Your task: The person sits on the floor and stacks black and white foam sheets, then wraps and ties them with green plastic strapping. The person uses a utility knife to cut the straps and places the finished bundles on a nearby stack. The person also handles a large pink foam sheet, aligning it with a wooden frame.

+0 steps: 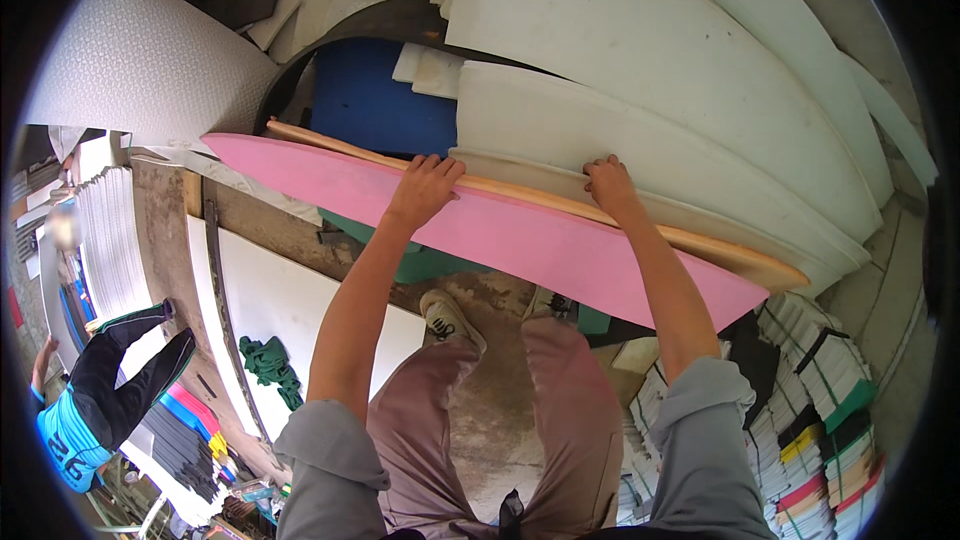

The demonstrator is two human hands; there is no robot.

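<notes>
A long pink sheet [520, 235], apparently foam, stands on edge before me, its upper edge running across the view. Directly behind it is a thin orange sheet [560, 202], with beige-white sheets [620, 130] leaning beyond. My left hand [428, 190] is closed over the pink sheet's upper edge, its fingers reaching past the orange strip. To its right, my right hand [612, 187] curls its fingers over the upper edges near the orange and beige sheets. Exactly which layers it pinches is hidden.
Large white sheets [660, 30] lean at the back, with a blue sheet [380, 100] left of them. A white board [300, 290] holds a dark green cloth [270, 368]. Sheet stacks [810, 410] stand at lower right. Another person in a blue shirt [72, 440] is at far left.
</notes>
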